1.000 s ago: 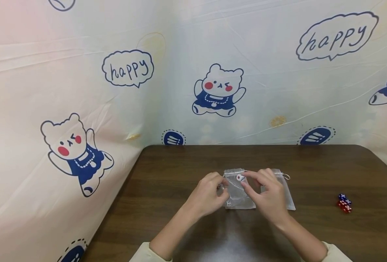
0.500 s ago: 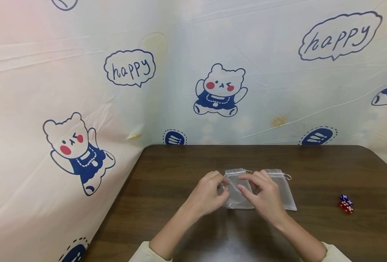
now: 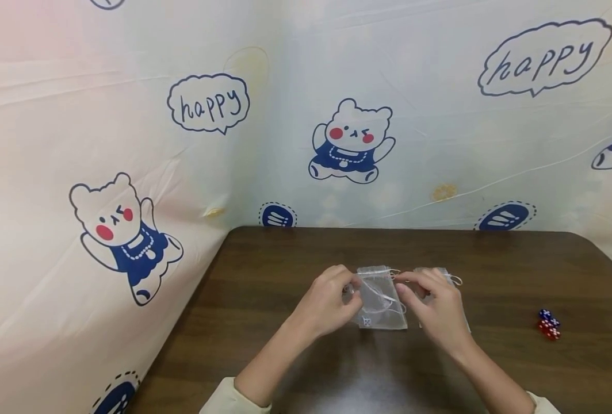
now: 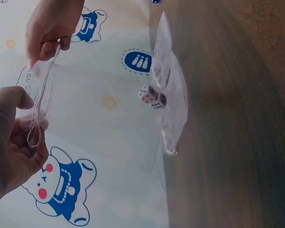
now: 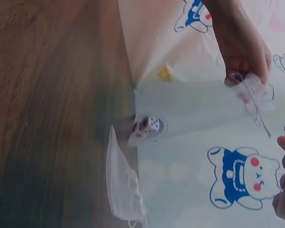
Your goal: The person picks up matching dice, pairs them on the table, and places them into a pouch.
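Observation:
My left hand (image 3: 329,302) pinches the top edge of a sheer white drawstring bag (image 3: 389,316) and holds it up over the table. White dice (image 4: 147,94) lie at the bottom of the bag and show through its mesh; in the right wrist view a die (image 5: 154,124) shows there too. My right hand (image 3: 438,307) hovers just right of the bag's mouth, thumb and forefinger bent and a little apart, with nothing seen between them. The bag's white cord loops close to those fingertips. A second sheer bag (image 4: 180,102) lies on the table, partly hidden behind my right hand.
A small cluster of red and blue dice (image 3: 549,328) sits on the dark wooden table (image 3: 264,270) to the right. A pale curtain (image 3: 285,115) with printed bears and "happy" bubbles stands behind the table and on its left.
A second ago my right hand pinched a white die over the bag; by half a second ago the die had left its fingers. The right hand has since moved rightward. The left hand keeps its grip.

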Action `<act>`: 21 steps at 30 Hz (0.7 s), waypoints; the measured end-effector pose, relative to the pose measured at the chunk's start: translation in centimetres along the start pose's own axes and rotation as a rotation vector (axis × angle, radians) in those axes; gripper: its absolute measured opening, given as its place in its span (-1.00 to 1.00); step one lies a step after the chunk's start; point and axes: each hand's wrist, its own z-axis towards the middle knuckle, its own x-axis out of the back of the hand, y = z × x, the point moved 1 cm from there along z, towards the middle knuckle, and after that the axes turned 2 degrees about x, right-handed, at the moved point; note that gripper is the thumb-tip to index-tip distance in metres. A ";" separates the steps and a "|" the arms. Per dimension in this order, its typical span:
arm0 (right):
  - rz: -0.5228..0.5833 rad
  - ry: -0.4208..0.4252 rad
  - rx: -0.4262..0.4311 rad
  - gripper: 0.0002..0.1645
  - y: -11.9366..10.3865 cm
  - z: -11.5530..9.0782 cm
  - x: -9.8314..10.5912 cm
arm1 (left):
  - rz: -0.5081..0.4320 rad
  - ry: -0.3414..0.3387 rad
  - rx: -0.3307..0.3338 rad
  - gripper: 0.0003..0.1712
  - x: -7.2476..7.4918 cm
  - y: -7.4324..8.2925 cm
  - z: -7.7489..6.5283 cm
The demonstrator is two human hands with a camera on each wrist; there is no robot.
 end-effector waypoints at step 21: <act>-0.053 -0.219 0.129 -0.74 1.0 -1.4 0.4 | 0.006 0.006 -0.016 -0.89 0.4 0.0 0.1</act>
